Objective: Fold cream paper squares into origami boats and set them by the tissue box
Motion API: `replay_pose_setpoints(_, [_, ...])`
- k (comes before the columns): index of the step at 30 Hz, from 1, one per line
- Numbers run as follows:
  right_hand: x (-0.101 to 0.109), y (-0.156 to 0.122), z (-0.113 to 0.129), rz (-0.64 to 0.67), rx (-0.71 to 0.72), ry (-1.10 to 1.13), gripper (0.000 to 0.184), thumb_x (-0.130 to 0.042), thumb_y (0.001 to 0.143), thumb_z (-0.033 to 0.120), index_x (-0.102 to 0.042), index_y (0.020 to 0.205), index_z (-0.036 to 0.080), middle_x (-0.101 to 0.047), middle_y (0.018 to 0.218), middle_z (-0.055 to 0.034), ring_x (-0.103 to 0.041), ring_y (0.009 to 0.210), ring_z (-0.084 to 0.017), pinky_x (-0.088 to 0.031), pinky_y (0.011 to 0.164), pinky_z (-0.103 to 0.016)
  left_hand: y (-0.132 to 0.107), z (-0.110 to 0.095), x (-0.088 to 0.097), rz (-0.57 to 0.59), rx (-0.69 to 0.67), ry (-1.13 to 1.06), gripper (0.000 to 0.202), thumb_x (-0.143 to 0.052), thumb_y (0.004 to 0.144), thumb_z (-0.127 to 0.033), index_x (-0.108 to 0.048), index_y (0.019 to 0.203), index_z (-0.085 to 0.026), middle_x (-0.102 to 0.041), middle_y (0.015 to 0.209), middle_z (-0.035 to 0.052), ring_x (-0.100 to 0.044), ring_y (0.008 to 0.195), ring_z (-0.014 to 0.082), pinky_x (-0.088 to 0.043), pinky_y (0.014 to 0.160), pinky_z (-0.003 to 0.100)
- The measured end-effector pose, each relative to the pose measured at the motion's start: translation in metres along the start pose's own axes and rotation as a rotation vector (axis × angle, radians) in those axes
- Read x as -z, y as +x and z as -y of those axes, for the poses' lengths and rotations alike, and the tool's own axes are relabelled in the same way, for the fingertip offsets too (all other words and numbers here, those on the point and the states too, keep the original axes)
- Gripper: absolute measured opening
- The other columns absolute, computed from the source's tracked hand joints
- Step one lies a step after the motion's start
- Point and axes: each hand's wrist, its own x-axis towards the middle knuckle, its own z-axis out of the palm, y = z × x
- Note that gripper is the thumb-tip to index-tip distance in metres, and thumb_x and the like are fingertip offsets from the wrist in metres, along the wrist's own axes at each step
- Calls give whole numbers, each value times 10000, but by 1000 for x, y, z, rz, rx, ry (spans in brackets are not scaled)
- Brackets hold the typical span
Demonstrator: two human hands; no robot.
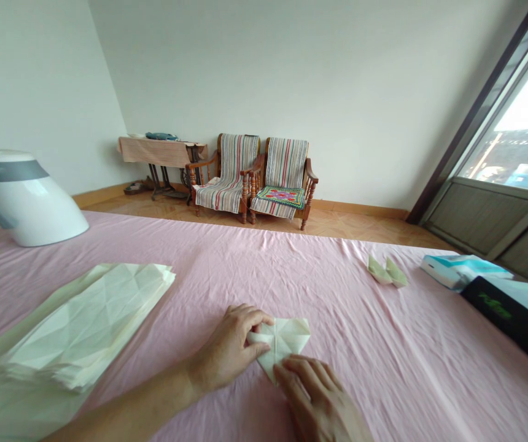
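A small folded piece of pale cream paper (287, 337) lies on the pink cloth in front of me, with crease lines meeting near its middle. My left hand (231, 344) grips its left edge between thumb and fingers. On its lower right edge rest the fingertips of my right hand (317, 390), stretched out and pressing the paper down. To the left is a stack of creased paper sheets (93, 313). A finished-looking folded paper piece with two raised points (386, 273) stands off to the right.
The pink tablecloth (227, 264) covers the surface. A white and grey jug (38, 202) stands at the left. At the right lie a tissue pack (462, 270) and a black box (508, 319). Beyond are two wooden armchairs (307, 175) and a cloth-covered sewing table (153, 150).
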Motion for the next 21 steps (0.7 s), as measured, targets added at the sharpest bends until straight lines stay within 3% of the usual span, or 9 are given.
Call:
replay_pose_setpoints(3, [1, -2, 0, 52, 17, -46, 314, -445, 937, 190, -562, 1228, 195, -665, 1029, -68, -639, 912, -196, -546, 753, -273, 0, 2, -1, -25, -21, 19, 262, -659, 724, -57, -666, 951, -187, -645, 861, 12, -582, 874, 201, -438, 824, 331])
replay_pose_setpoints(7, [1, -1, 0, 26, 42, -103, 328, -472, 936, 223, -562, 1251, 242, -666, 1023, -53, -639, 865, -180, -544, 712, -256, -2, 1, -1, -44, -64, 86, 228, -661, 767, -65, -651, 953, -195, -626, 902, 17, -561, 918, 204, -426, 838, 335])
replay_pose_setpoints(10, [2, 0, 0, 7, 54, -121, 321, -467, 940, 233, -575, 1240, 269, -671, 1040, -42, -636, 855, -175, -543, 704, -256, -7, -4, 3, -62, -195, 187, 163, -594, 848, -61, -644, 929, -194, -602, 922, 31, -528, 931, 209, -408, 847, 346])
replay_pose_setpoints(14, [0, 0, -1, 36, 63, -123, 355, -463, 935, 237, -560, 1277, 230, -667, 1123, -54, -637, 913, -185, -555, 733, -268, -15, -7, 8, 134, -437, 180, 214, -438, 954, -86, -631, 970, -178, -597, 862, 36, -526, 842, 182, -430, 787, 296])
replay_pose_setpoints(16, [0, 0, -1, 56, 81, -139, 363, -448, 933, 219, -561, 1278, 195, -668, 1147, -58, -640, 942, -186, -557, 756, -269, -18, -7, 9, 182, -436, 145, 231, -417, 962, -83, -629, 998, -171, -598, 889, 43, -535, 853, 176, -441, 780, 278])
replay_pose_setpoints(21, [3, -2, -3, 48, 176, -216, 344, -454, 908, 164, -596, 1221, 152, -673, 1176, -56, -654, 991, -197, -556, 771, -285, -21, -8, 9, 177, -374, 136, 197, -472, 951, -98, -647, 994, -176, -582, 919, 42, -538, 890, 172, -453, 798, 269])
